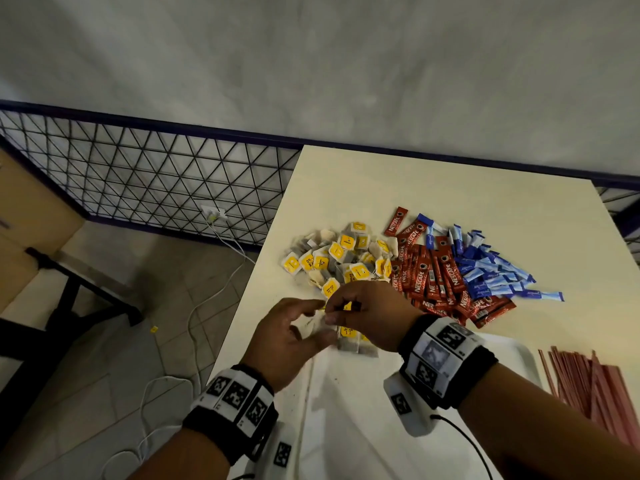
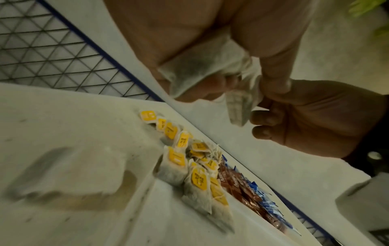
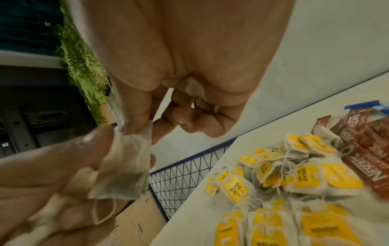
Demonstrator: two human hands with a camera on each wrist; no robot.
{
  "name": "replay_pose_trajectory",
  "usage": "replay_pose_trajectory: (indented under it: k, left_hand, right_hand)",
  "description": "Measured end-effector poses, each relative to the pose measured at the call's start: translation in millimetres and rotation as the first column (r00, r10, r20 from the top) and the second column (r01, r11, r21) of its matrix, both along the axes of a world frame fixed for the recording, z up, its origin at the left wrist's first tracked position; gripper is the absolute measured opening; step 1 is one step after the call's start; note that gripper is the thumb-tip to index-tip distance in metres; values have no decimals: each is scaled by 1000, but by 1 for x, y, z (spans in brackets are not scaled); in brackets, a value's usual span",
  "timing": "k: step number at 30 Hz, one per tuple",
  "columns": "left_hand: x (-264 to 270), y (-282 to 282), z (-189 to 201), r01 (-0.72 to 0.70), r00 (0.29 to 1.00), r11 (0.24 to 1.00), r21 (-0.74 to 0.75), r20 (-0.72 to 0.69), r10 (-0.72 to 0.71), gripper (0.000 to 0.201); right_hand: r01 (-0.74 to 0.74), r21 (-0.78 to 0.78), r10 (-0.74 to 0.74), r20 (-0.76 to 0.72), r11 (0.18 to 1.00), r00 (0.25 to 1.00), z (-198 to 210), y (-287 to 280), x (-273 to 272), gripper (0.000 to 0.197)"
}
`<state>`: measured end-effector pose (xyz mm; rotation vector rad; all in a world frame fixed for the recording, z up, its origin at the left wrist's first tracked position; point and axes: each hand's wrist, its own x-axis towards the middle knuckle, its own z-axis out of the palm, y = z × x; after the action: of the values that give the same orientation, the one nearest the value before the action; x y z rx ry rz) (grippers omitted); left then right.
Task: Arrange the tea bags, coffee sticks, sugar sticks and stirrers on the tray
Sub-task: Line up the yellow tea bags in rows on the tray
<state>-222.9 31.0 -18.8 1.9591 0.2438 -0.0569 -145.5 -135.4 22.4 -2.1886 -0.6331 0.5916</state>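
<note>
Both hands meet over the far left corner of the white tray, and 1 tea bag hangs between them: the left hand has its fingers curled round the body of the bag, while the right hand pinches the bag's upper edge between thumb and forefinger. In the right wrist view the bag hangs roughly upright, pinched end up, loose string looping below it. Directly under the hands, a short row of 3 or so placed tea bags lies flat at the tray's far edge, yellow tags up, their long axes running away from the person. That row is the reference for the coming move, as I judge it: the held bag has to go from hanging to flat, its long axis parallel to those neighbours, and land just beside them. The left hand is nearer the open space on the row's left side; the right hand sits over the row itself (so it hides part of it in the head view). The loose pile of tea bags lies beyond the tray on the table, with coffee sticks and blue sugar sticks to its right and the stirrers off the tray's right side.
</note>
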Motion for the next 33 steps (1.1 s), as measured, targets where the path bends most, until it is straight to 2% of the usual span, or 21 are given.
replay_pose_trajectory:
  k: [1, 3, 5, 7, 9, 12, 13, 15, 17, 18, 20, 22, 23, 25, 28, 33]
  left_hand:
    - [3, -1, 1, 41, 998, 996, 84, 37, -44, 25]
    - [5, -3, 0, 89, 996, 979, 184, 14, -93, 7]
    - [5, -4, -6, 90, 995, 982, 164, -61, -81, 16]
    - [5, -5, -9, 76, 993, 985, 154, -100, -61, 16]
    - [2, -6, -10, 28, 999, 974, 226, -37, -20, 24]
    - [-6, -12, -2, -43, 999, 932, 359, 42, 30, 46]
    - [-8, -16, 1, -31, 998, 915, 402, 59, 8, 45]
    - [-10, -22, 2, -28, 992, 884, 467, 120, -32, 28]
    - [-2, -18, -5, -79, 984, 875, 477, 179, -8, 20]
    - [1, -13, -7, -75, 988, 893, 444, 151, 8, 20]
    - [7, -3, -10, 6, 1000, 957, 289, -14, -2, 17]
    - [11, 5, -16, 47, 983, 990, 133, -184, -22, 11]
    - [12, 8, -21, 53, 972, 992, 117, -232, -24, 12]
    - [16, 8, -31, 64, 956, 988, 138, -293, -21, 11]
    - [20, 1, -44, 108, 940, 984, 143, -336, -54, 24]
    - [25, -6, -57, 234, 919, 920, 315, -381, -103, 29]
  right_hand:
    - [3, 7, -3, 5, 1000, 1000, 1, 2, -1, 7]
    - [12, 18, -13, 38, 1000, 999, 3, 5, -2, 7]
    - [6, -9, -6, 74, 1000, 997, 3, 7, -3, 9]
    - [4, -58, 1, 97, 998, 995, 0, 7, -6, 10]
    - [77, -67, -68, 128, 995, 989, -5, 8, -8, 8]
    - [228, -14, -225, 117, 973, 967, -8, 11, -10, 13]
    - [247, -8, -245, 103, 969, 964, -7, 14, -12, 14]
    - [245, -3, -244, 83, 969, 966, -4, 21, -15, 12]
    - [243, 15, -244, 81, 970, 967, 0, 23, -14, 12]
    - [245, 19, -246, 88, 969, 965, 1, 21, -11, 15]
    - [249, -15, -246, 110, 968, 963, -3, 10, -4, 19]
    - [247, -115, -234, 117, 962, 965, -17, -5, 3, 20]
    - [241, -177, -223, 114, 954, 968, -26, -12, 5, 20]
    - [203, -305, -173, 120, 931, 977, -48, -25, 2, 18]
    - [101, -425, -65, 99, 900, 993, -72, -37, -10, 21]
    - [74, -405, -23, 130, 911, 991, -89, -41, -21, 25]
